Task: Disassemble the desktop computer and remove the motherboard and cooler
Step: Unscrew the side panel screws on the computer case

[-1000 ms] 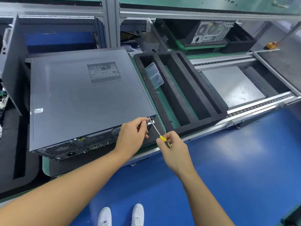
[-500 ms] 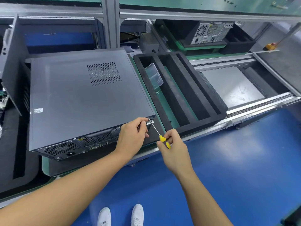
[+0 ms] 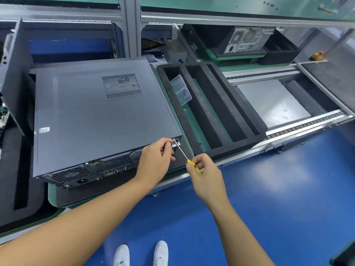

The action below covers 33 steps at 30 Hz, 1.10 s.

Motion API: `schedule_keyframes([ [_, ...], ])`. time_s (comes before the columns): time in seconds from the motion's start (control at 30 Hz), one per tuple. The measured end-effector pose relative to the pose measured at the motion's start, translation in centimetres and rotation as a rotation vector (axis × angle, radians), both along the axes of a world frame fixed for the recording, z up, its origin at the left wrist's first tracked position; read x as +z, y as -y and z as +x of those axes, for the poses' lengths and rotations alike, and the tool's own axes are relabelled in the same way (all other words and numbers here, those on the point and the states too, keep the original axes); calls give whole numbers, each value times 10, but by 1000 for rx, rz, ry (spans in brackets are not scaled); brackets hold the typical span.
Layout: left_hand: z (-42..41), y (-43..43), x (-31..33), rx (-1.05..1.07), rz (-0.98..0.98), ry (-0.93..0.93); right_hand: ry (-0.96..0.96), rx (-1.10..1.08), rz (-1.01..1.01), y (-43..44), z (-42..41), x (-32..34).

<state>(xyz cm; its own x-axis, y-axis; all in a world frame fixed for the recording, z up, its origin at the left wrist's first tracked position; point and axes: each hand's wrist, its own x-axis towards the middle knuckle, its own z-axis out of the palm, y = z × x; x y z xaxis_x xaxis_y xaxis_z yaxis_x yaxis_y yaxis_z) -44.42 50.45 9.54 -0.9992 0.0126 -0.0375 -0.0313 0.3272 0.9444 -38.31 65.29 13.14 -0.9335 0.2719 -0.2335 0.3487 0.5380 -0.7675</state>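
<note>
Screwdriver work at the rear corner of the case is the step in hand, as I judge it. The dark grey metal desktop computer case [image 3: 96,116] lies flat on its side w/ the side panel on. It stretches to the left of both hands and beyond them, and its rear panel w/ ports and fan grille faces the person.

The left hand [image 3: 153,164] has its fingers curled on the rear right corner of this case, thumb and forefinger close to the tool tip, so it holds the corner. The right hand [image 3: 207,175], just to the right and nearer to the person, pinches the slim screwdriver with yellow handle and thin steel shaft [image 3: 182,152]. The shaft slants up-left and its tip meets the corner right at the left fingertips. The screw itself is too small to see clearly.

Motherboard and cooler are not visible, presumably inside under the panel, so the task is at an early stage.

Next move, imo: turn the driver until the screw is free, left fingers ready to catch it, then check for other rear screws & slide the panel off. The tip should sit straight in the head, otherwise it can slip.

A black foam tray with long compartments [image 3: 230,146] lies just beyond the right hand. The clear plastic box [image 3: 181,89] in its left compartment, beyond the left fingertips, looks like a good place for screws.
</note>
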Motion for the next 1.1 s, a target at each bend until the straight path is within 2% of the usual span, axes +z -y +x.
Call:
schedule_keyframes([
  [0.13, 1, -3, 3, 6, 18, 18, -20, 21, 3, 1, 0, -2],
  [0.2, 2, -7, 6, 54, 102, 68, -34, 27, 24, 1, -1, -2],
  [0.27, 2, -13, 10, 160, 274, 183, -36, 29, 31, 1, -2, -1],
  [0.4, 2, -29, 20, 350, 744, 510, -46, 38, 38, 0, -3, 0],
  [0.5, -3, -35, 26, 415, 927, 633, -42, 34, 47, -1, -4, 1],
  [0.73, -14, -37, 28, 463, 1036, 792, -36, 37, 74, -1, -4, 2],
  [1.1, -12, -46, 31, 509, 1056, 789, -44, 50, 131, 0, 0, 2],
])
